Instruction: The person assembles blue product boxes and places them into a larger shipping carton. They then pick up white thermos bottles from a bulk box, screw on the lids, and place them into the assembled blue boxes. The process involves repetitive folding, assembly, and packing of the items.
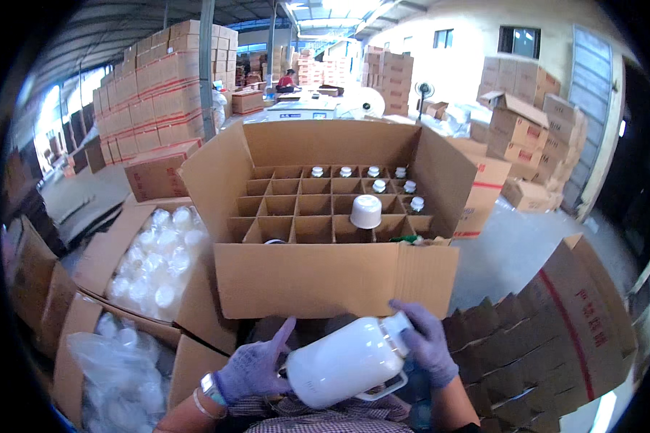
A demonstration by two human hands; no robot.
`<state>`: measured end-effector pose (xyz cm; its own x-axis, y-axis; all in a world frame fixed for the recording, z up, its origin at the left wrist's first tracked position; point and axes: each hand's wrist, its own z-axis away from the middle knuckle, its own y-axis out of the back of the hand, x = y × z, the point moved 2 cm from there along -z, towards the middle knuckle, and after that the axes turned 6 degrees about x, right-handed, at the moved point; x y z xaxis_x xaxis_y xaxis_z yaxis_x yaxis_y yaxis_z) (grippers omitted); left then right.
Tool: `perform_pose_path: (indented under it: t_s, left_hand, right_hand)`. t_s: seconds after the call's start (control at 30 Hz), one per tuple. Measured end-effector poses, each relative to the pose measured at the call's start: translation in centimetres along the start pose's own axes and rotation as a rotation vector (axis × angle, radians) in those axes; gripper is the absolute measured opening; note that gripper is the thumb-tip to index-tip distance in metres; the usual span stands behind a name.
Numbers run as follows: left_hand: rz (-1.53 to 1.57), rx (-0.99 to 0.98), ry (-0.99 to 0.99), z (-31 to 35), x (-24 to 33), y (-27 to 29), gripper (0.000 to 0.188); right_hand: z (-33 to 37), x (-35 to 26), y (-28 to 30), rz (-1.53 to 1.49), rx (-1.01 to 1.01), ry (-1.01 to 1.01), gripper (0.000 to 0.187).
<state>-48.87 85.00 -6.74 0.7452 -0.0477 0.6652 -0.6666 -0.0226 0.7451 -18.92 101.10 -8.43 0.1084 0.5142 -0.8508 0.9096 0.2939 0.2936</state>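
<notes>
A glossy white jug [347, 362] with a side handle and a short neck lies tilted across my lap, its neck up to the right. My gloved left hand [256, 366] supports its base, thumb raised. My gloved right hand [427, 340] is closed around the neck end, partly hiding it. Beyond the jug stands an open carton [332, 281] with cardboard dividers. White bottle necks [373, 172] show in several of its cells, mostly at the back and right. A larger white cup-shaped piece [366, 211] sits over a cell near the front.
On the left, one open box [126, 242] holds clear-wrapped white pieces [165, 249], and another contains crumpled clear plastic [115, 361]. At right lie folded cardboard dividers [498, 353] and a carton flap. Stacked cartons [152, 94], a fan [424, 90] and a distant person [287, 81] are farther back.
</notes>
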Motion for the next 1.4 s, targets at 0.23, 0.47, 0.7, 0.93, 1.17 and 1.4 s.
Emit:
perform_pose_path:
  t_s: [0.23,0.47,0.7,0.93,1.17,1.4]
  left_hand:
    - [-0.112,-0.359,0.093,3.2,-15.0,-7.3,0.071]
    - [0.179,0.312,-0.212,-1.4,-10.1,-8.0,0.06]
    - [1.037,0.227,0.039,-6.4,-16.9,-7.9,0.076]
    - [0.729,0.089,-0.052,-1.8,-9.2,-3.6,0.078]
    - [0.461,0.114,-0.141,0.0,-6.1,-3.2,0.081]
    - [0.422,0.398,0.141,0.3,-10.0,-3.2,0.089]
  right_hand:
    - [2.0,10.0,-7.7,0.054,-0.089,-0.312,0.031]
    - [0.9,12.2,-6.4,-0.482,0.064,-0.741,0.036]
    - [-2.7,-1.8,-8.1,-0.065,0.195,0.058,0.053]
    - [-2.8,-7.6,-10.3,-0.103,0.055,0.375,0.094]
    - [-2.5,-6.9,-13.0,-0.22,-0.062,0.553,0.083]
    - [-4.6,-3.9,-13.8,-0.139,0.201,0.353,0.083]
